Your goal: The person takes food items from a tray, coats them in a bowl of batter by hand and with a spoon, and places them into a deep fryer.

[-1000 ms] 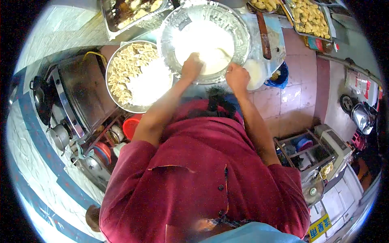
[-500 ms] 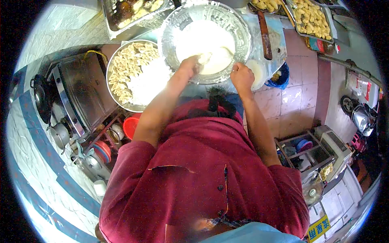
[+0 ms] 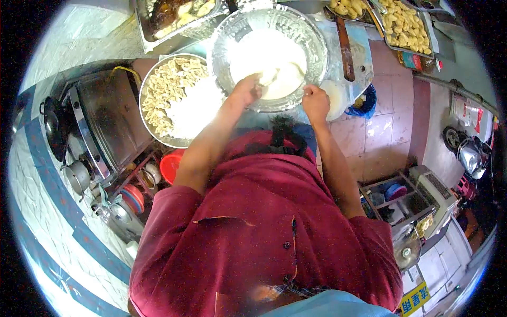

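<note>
A large metal bowl [image 3: 316, 50] holds white batter [image 3: 280, 89], partly washed out by glare. My left hand [image 3: 246, 92] reaches over the near left rim, its curled fingers at the batter beside a pale, coated piece [image 3: 269, 77] whose kind I cannot make out. My right hand [image 3: 317, 103] is closed at the bowl's near right rim, fingers pinching the edge. Left of the bowl lies a round tray [image 3: 143, 119] with pale folded pieces [image 3: 171, 87] and a bright white area, perhaps flour.
A fryer-like pan [image 3: 179, 37] with dark oil and floating pieces stands at the back left. A wooden handle [image 3: 345, 50] lies right of the bowl. Golden fried pieces [image 3: 404, 26] fill a tray at the back right. A blue-lined bin [image 3: 364, 105] sits below the table's right edge.
My left hand stays at the batter, where the pale piece and folds have shifted slightly. My right hand remains at the rim, and the whole view has tilted a little.
</note>
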`<act>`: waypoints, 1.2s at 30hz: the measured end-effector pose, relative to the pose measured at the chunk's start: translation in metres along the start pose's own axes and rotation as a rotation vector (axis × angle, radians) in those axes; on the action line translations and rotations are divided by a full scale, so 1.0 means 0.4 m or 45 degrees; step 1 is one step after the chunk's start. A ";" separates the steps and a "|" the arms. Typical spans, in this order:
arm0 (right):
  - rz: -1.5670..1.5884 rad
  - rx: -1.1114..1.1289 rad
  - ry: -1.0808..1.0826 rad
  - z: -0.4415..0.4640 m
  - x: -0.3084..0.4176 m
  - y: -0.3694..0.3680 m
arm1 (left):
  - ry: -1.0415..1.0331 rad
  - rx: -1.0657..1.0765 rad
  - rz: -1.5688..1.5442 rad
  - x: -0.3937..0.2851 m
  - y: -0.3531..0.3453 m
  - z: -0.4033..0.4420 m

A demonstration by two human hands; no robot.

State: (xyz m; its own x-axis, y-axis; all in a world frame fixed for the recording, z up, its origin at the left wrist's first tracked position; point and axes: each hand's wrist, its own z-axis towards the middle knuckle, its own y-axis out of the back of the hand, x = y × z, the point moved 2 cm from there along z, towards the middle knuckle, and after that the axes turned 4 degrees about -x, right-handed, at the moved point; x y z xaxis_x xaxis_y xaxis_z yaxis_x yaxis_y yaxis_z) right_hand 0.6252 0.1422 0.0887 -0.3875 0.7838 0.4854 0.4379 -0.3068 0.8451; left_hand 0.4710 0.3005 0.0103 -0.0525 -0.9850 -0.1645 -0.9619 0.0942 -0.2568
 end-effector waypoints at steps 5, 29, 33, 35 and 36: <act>0.565 0.493 -0.243 -0.018 0.004 -0.098 | 0.072 0.115 -0.041 -0.004 -0.043 -0.087; 1.055 0.412 -0.589 0.005 -0.068 -0.043 | -1.663 -0.196 1.118 -0.955 0.039 -0.045; 1.030 0.437 -0.559 0.022 -0.091 -0.036 | -1.330 -0.523 1.104 -0.949 0.091 -0.054; 0.993 0.493 -0.560 0.025 -0.082 -0.028 | -1.296 -0.347 0.619 -0.773 0.040 -0.392; 0.971 0.500 -0.566 0.028 -0.083 -0.032 | -1.284 -0.403 0.533 -0.742 0.053 -0.437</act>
State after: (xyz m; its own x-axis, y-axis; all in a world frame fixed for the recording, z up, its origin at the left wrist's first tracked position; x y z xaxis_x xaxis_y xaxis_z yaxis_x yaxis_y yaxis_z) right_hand 0.6413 0.1262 0.0592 0.4209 0.6062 0.6748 0.7160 -0.6788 0.1631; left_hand 0.4194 0.5694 0.2201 -0.2837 -0.3052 -0.9090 -0.9516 0.2066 0.2276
